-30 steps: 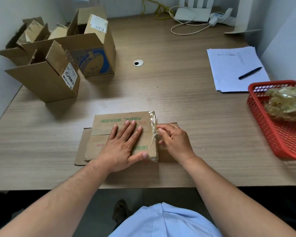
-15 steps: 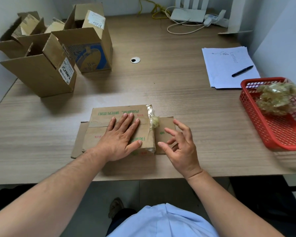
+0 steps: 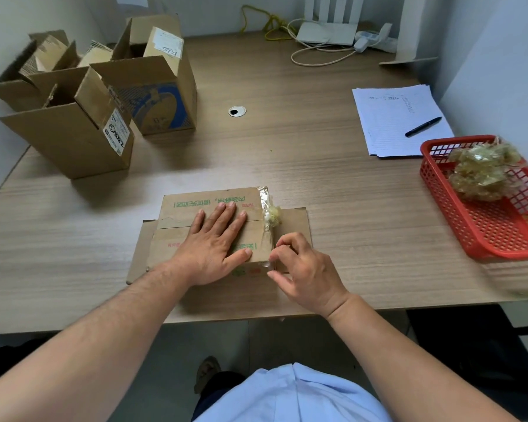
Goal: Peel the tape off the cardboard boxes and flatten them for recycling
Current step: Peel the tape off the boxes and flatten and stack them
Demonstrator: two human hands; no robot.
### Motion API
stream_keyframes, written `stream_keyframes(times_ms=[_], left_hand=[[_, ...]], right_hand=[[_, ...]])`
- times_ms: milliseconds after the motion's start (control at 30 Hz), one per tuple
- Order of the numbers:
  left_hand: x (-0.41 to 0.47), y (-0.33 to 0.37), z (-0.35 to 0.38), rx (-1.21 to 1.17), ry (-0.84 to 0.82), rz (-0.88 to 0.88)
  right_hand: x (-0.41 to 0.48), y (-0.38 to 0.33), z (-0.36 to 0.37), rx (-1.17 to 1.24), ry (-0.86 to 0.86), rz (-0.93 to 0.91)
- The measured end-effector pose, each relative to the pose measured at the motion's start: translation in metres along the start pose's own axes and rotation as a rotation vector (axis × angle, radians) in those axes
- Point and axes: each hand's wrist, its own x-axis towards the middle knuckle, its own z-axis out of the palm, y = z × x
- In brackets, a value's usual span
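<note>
Wood-grain desk (image 3: 317, 178) carries a flattened cardboard box (image 3: 195, 205), green characters printed upside down, under the left hand (image 3: 214, 245), fingers spread and pressing flat. Right hand (image 3: 305, 269) pinches clear tape (image 3: 272, 216) at the box's near corner; just beyond the pinch the tape bunches yellowish

Matt brown cardboard box (image 3: 195, 236) w/ glossy clear tape (image 3: 267, 208), wood-grain table (image 3: 333, 190), red plastic mesh basket (image 3: 482, 236)

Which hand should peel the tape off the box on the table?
The right hand. Its curled fingers are right at the tape along the right edge of the box, while the left hand lies flat on top, likely holding the box down.
</note>
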Motion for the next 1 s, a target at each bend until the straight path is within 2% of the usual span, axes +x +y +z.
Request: stream_keyframes(times_ms=[133,233,300,433,600,700,900,1000], left_hand=[[0.0,0.0,-0.001,-0.005,0.001,0.005],[0.0,0.0,0.0,-0.002,-0.003,0.002],[0.001,-0.001,0.0,-0.002,-0.005,0.002],[0.001,-0.001,0.001,-0.004,-0.014,0.008],[0.001,-0.002,0.001,-0.012,-0.013,0.005],[0.0,-0.002,0.0,-0.013,-0.009,0.008],[0.001,-0.002,0.001,0.005,-0.018,0.004],[0.001,-0.002,0.001,0.007,-0.021,0.007]], right_hand=[[0.005,0.001,-0.001,-0.028,0.018,-0.039],[0.011,0.005,-0.001,0.055,0.024,0.011],[0.016,0.002,-0.004,0.203,0.003,0.183],[0.044,0.01,-0.019,0.582,0.032,0.723],[0.08,0.02,-0.015,0.926,0.151,1.054],[0.094,0.026,-0.01,0.971,0.151,1.094],[0.097,0.032,-0.006,0.841,-0.077,0.993],[0.107,0.043,-0.012,0.839,-0.044,0.974]])
